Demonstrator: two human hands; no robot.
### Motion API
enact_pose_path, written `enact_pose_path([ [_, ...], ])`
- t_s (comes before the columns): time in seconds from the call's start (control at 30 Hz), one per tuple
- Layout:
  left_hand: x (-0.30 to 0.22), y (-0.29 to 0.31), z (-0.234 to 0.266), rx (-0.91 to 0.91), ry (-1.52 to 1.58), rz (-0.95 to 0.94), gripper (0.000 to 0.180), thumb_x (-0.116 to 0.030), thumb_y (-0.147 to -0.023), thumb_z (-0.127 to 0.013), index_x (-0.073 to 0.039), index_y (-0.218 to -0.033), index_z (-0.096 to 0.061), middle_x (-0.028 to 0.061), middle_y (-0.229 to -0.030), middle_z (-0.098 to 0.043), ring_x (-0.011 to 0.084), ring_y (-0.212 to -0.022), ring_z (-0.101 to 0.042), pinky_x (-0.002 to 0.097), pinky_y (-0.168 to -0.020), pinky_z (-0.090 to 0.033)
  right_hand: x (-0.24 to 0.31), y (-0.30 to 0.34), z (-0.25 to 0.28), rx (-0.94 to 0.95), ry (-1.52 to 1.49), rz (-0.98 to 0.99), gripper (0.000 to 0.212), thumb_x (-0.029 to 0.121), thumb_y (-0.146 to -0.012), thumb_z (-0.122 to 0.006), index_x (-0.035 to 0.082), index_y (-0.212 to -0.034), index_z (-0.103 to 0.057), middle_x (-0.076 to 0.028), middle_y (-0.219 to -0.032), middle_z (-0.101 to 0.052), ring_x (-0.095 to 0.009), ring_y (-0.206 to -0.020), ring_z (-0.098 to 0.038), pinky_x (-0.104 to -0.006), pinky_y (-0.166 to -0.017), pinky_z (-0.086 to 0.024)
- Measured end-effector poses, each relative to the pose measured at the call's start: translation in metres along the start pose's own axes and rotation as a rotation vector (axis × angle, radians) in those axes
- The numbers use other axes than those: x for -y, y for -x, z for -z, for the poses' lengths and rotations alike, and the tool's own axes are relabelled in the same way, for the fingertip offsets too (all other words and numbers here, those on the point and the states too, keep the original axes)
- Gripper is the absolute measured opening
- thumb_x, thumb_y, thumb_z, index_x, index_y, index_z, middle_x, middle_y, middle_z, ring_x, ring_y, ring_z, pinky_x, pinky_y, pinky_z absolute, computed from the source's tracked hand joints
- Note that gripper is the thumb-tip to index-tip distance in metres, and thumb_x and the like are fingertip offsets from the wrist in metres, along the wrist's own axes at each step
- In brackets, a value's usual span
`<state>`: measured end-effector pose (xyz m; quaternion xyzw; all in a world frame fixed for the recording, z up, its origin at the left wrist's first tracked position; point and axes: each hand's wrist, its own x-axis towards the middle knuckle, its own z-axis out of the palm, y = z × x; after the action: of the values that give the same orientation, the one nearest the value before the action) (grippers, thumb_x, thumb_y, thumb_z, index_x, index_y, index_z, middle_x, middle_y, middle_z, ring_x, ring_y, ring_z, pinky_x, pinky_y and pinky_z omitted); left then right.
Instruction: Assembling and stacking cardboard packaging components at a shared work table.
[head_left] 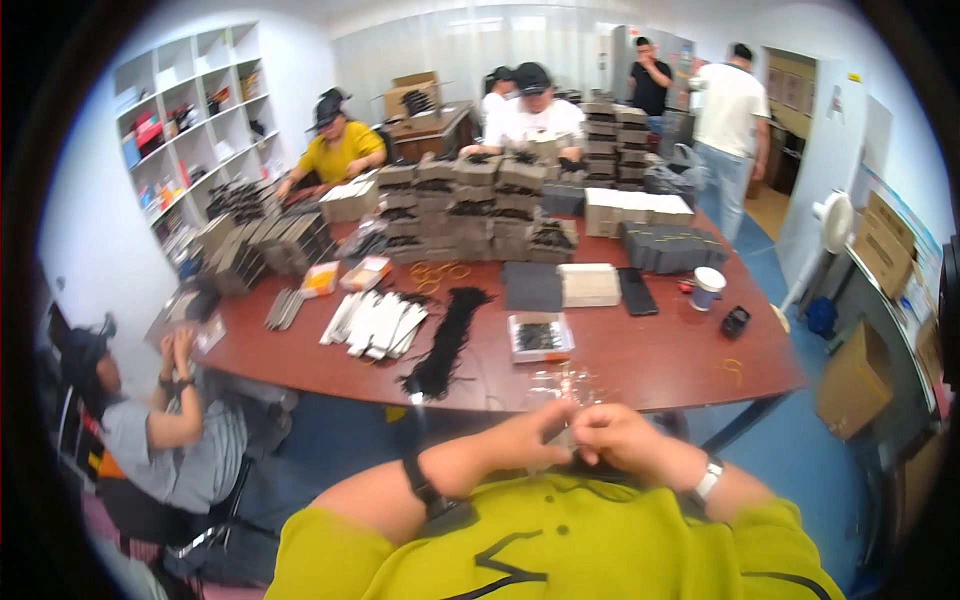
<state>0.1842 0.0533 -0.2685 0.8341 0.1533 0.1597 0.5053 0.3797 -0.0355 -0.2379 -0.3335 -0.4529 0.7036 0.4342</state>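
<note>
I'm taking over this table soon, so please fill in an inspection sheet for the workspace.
Surface: reddish-brown table, well covered.
Job's things: clear plastic nearest the hands; beyond it, an open box of small dark pieces; bundled black strands and white strips left of the box.
Clutter: black phone-like slab, paper cup.
Hands: left hand and right hand close together by the near edge; whether they hold anything is unclear.
Cables: nothing seen for certain.
Surroundings: shelving left, white fan right, several people around.

Bright indoor light, glints on clear plastic [566, 382], slight blur — black, curving fisheye rim
</note>
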Motion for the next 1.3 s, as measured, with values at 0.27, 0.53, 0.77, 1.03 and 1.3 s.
enact_pose_path([
  [0.27, -0.038, -0.012, -0.001, -0.15, -0.035, 0.306, 0.027, -0.027, -0.088, -0.06, -0.006, -0.104, -0.054, 0.0101, -0.077, -0.061, 0.0202, -0.066, -0.06, 0.0318, -0.061, -0.048, 0.016, -0.01, 0.042, -0.742, 0.091, 0.276, 0.014, 0.016, -0.091, -0.057, 0.003, -0.093, -0.062, -0.001, -0.079, -0.061, -0.009, -0.066, -0.057, -0.0211, -0.063, -0.044],
  [0.53, -0.022, -0.002, 0.011, -0.228, -0.459, 0.083, 0.054, -0.027, -0.087, -0.059, -0.008, -0.132, -0.037, 0.0237, -0.097, -0.061, 0.04, -0.088, -0.06, 0.0408, -0.077, -0.048, 0.006, -0.054, 0.038, -0.744, -0.026, 0.657, 0.014, 0.012, -0.092, -0.055, -0.001, -0.096, -0.058, -0.002, -0.079, -0.057, -0.008, -0.068, -0.052, -0.0203, -0.065, -0.043],
  [0.77, -0.025, 0.002, 0.002, -0.079, -0.32, 0.245, 0.057, -0.032, -0.09, -0.055, -0.011, -0.138, -0.033, 0.0268, -0.104, -0.059, 0.0405, -0.095, -0.058, 0.0394, -0.082, -0.046, -0.01, -0.038, 0.062, -0.728, 0.234, 0.538, 0.013, 0.014, -0.093, -0.053, 0.002, -0.093, -0.057, -0.001, -0.076, -0.056, -0.008, -0.066, -0.051, -0.0223, -0.062, -0.045],
  [1.03, 0.029, -0.004, 0.167, -0.678, -0.73, 0.316, 0.037, -0.03, -0.079, -0.066, -0.001, -0.1, -0.058, 0.0239, -0.093, -0.062, 0.0372, -0.085, -0.061, 0.0436, -0.073, -0.048, -0.038, -0.025, 0.117, -0.533, 0.917, 0.369, 0.014, 0.016, -0.091, -0.057, 0.002, -0.091, -0.06, -0.001, -0.075, -0.057, -0.009, -0.064, -0.054, -0.022, -0.059, -0.047],
  [1.3, 0.09, -0.034, 0.167, -0.524, -0.805, 0.173, 0.026, -0.022, -0.075, -0.071, -0.004, -0.092, -0.064, 0.0148, -0.094, -0.059, 0.0307, -0.094, -0.057, 0.037, -0.082, -0.046, -0.02, -0.032, 0.127, -0.477, 0.308, 0.034, 0.014, 0.014, -0.089, -0.059, 0.002, -0.095, -0.06, -0.003, -0.082, -0.061, -0.01, -0.067, -0.058, -0.0228, -0.06, -0.05],
])
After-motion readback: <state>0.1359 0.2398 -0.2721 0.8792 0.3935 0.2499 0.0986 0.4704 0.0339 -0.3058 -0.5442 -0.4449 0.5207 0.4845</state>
